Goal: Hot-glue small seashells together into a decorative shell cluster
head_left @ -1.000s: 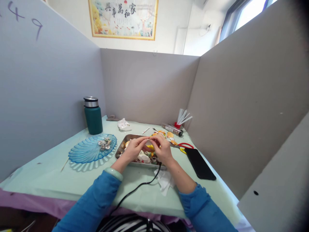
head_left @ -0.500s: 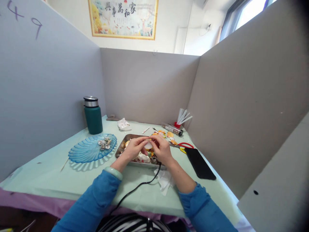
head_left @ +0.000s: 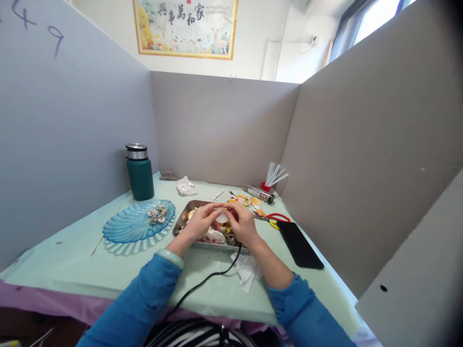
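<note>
Above a metal tray (head_left: 202, 246) of shells, my left hand (head_left: 203, 220) and my right hand (head_left: 243, 223) meet at the fingertips. Both are closed on a small white piece that looks like a seashell (head_left: 222, 218); the fingers hide part of it. Mixed shells (head_left: 216, 236) and orange and white pieces fill the tray below. A black cord (head_left: 213, 274) runs from the tray's front edge, beside my right wrist, toward my lap. A crumpled white tissue (head_left: 247, 272) lies under my right forearm.
Left stands a blue scalloped glass plate (head_left: 125, 226) bearing a small shell cluster, with a green bottle (head_left: 140, 178) behind. Right are scissors (head_left: 278, 218), a black phone (head_left: 300, 245), orange shells (head_left: 255, 201), a clear tube (head_left: 258, 193) and a red holder of white sticks (head_left: 266, 186). Grey partitions enclose three sides.
</note>
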Demonstrator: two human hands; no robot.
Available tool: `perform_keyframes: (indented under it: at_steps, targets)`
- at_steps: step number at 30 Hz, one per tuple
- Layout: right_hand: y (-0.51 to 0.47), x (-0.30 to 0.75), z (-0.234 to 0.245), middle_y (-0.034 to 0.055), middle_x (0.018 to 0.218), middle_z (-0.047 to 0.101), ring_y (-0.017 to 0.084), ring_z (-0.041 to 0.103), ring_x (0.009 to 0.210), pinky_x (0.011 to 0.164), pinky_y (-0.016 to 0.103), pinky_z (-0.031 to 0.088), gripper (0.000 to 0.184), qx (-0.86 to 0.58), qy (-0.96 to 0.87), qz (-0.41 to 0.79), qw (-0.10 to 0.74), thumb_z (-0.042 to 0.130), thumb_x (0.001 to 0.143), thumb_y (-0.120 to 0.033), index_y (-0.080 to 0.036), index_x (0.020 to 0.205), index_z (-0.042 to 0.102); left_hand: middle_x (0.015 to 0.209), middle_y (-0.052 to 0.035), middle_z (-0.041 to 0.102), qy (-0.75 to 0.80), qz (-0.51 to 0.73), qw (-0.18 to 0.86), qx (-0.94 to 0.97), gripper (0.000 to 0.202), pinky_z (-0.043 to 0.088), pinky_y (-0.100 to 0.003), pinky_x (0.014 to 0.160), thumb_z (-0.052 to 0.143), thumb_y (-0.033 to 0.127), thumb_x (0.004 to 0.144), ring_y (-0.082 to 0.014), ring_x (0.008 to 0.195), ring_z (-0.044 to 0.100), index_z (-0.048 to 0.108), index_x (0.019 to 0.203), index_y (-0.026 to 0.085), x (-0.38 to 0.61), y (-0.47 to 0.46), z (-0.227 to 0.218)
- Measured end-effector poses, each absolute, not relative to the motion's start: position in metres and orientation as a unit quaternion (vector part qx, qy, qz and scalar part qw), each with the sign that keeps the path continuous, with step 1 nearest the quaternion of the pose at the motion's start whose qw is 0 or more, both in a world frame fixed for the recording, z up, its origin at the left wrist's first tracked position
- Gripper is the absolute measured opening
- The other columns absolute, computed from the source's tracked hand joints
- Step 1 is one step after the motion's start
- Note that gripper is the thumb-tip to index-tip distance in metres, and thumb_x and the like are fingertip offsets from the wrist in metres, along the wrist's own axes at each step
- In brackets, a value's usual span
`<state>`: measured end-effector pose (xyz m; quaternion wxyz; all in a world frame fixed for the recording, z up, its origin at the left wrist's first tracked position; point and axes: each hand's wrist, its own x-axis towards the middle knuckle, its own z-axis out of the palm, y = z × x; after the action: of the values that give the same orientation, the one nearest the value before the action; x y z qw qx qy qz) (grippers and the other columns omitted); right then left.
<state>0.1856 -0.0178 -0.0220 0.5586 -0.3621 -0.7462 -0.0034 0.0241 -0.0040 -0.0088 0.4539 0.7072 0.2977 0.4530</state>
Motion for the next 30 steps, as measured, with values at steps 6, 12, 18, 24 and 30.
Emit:
perform_keyframes:
  at_steps: [6,12,18,24,30]
  targets:
    - [-0.0159,0.1859,-0.0238,0.0031,0.082,0.062,0.014,0.054,0.065,0.064,0.027,0.045,0.011,-0.382,-0.727,-0.009,0.570,0.053,0.088,-0.025,-0.020,0.093,0.061,0.088,-0.0093,0.068,0.305,0.473,0.465,0.683,0.047,0.052,-0.024,0.055,0.055,0.045,0.081,-0.0145,0.062,0.066,0.060,0.112,0.010,0.0237,-0.0006,-0.0098]
    - [-0.0190,0.1850,-0.0197,0.0035,0.082,0.061,0.015,0.054,0.067,0.065,0.027,0.045,0.012,-0.369,-0.736,-0.008,0.567,0.050,0.090,-0.027,-0.021,0.087,0.061,0.091,-0.0107,0.068,0.312,0.483,0.467,0.672,0.049,0.053,-0.025,0.056,0.057,0.049,0.079,-0.0161,0.067,0.066,0.063,0.108,0.010,0.0229,0.0017,-0.0108]
    - [-0.0184,0.1851,-0.0200,0.0044,0.087,0.063,0.015,0.056,0.070,0.069,0.028,0.046,0.012,-0.363,-0.737,-0.015,0.570,0.051,0.090,-0.026,-0.021,0.094,0.062,0.062,-0.0058,0.067,0.326,0.478,0.460,0.674,0.047,0.052,-0.024,0.056,0.056,0.049,0.080,-0.0150,0.056,0.064,0.066,0.102,0.009,0.0224,0.0008,-0.0110]
    - [-0.0192,0.1864,-0.0185,0.0052,0.087,0.063,0.017,0.057,0.077,0.072,0.030,0.046,0.014,-0.358,-0.749,-0.022,0.557,0.050,0.090,-0.025,-0.021,0.091,0.063,0.056,-0.0035,0.066,0.322,0.480,0.464,0.671,0.044,0.051,-0.023,0.054,0.057,0.049,0.079,-0.0145,0.051,0.063,0.067,0.097,0.010,0.0222,0.0043,-0.0134]
    - [-0.0199,0.1859,-0.0188,0.0050,0.088,0.063,0.016,0.056,0.075,0.072,0.029,0.046,0.012,-0.354,-0.750,-0.015,0.558,0.050,0.090,-0.023,-0.020,0.093,0.062,0.053,-0.0026,0.064,0.318,0.477,0.468,0.673,0.045,0.049,-0.022,0.053,0.057,0.048,0.080,-0.0133,0.049,0.061,0.066,0.100,0.009,0.0218,0.0029,-0.0123]
